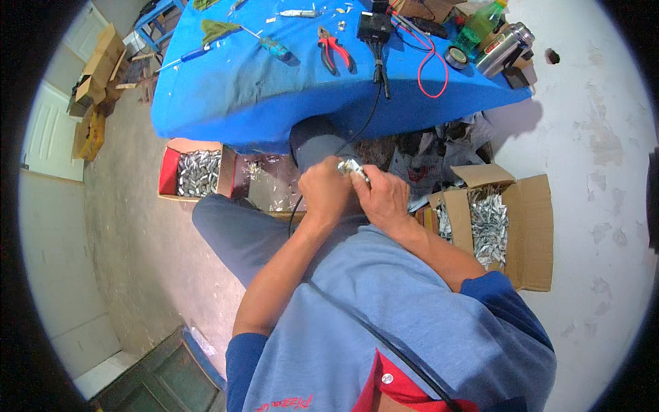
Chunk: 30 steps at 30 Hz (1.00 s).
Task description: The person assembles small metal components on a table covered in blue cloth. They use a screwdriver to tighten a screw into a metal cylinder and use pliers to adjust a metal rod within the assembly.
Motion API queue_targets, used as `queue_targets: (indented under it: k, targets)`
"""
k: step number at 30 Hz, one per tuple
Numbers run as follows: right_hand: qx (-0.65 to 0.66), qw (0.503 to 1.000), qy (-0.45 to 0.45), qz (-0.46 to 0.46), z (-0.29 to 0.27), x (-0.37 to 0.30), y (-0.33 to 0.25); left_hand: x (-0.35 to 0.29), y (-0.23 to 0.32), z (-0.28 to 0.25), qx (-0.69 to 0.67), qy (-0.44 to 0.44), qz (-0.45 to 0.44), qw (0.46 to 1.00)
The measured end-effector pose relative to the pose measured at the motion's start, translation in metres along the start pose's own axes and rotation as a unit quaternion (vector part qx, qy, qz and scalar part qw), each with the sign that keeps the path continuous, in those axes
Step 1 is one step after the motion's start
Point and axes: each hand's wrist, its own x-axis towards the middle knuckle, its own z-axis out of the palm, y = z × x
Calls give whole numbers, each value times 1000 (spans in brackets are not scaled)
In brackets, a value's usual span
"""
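My two hands meet over my lap, just in front of the table edge. My right hand (384,198) is closed, its thumb and fingers pinching a small silvery metal piece (351,167). Against the other end of that piece, my left hand (322,189) is curled into a loose fist; its fingertips are mostly hidden behind the back of the hand. A carton of short silver metal parts (198,173) stands left of my knees. To my right, an open cardboard box (532,230) holds many thin silver strips (489,223).
The blue-covered table (261,96) carries red-handled pliers (333,51), a teal-handled screwdriver (274,49), a blue screwdriver (184,58), a black box with cables (374,29), a green bottle (480,27) and a steel thermos (504,49). A black cable (364,323) crosses my shirt.
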Motion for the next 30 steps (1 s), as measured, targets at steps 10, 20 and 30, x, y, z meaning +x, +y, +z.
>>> queue_targets:
  k: [10,20,30]
  targets:
    - [213,934,-276,73,-28,-18,32,-29,-13,7,-85,22,80,993]
    - [29,978,-145,150,-106,-29,169,-22,-7,1,-145,-9,129,981]
    - [75,982,17,172,-125,-51,113,-28,9,13,-98,0,201,975]
